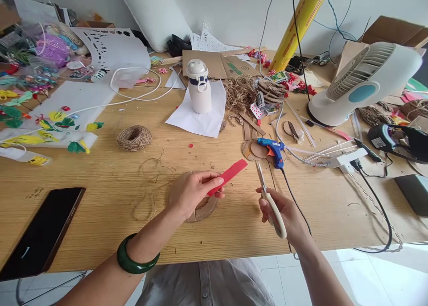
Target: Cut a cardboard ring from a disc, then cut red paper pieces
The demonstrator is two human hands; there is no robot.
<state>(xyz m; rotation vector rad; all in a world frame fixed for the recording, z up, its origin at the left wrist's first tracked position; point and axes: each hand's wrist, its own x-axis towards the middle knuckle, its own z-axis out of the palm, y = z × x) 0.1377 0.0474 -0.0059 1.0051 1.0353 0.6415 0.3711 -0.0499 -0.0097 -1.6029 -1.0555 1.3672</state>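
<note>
Pinched between the thumb and fingers of my left hand (197,191) is a flat red strip (234,172), its free end pointing up and right. A cardboard ring (205,211) lies on the table under this hand, partly hidden by it. My right hand (282,212) is closed around the white handles of a pair of scissors (274,211). The blades point up and away, nearly together, a short way right of the strip and not touching it. Loose twine (152,181) lies left of my left hand.
A blue glue gun (274,150) rests beyond the scissors, its cord running past my right hand. Farther back stand a white bottle (200,94) on paper and a white fan (368,83). A twine coil (134,138) and a phone (42,228) lie to the left.
</note>
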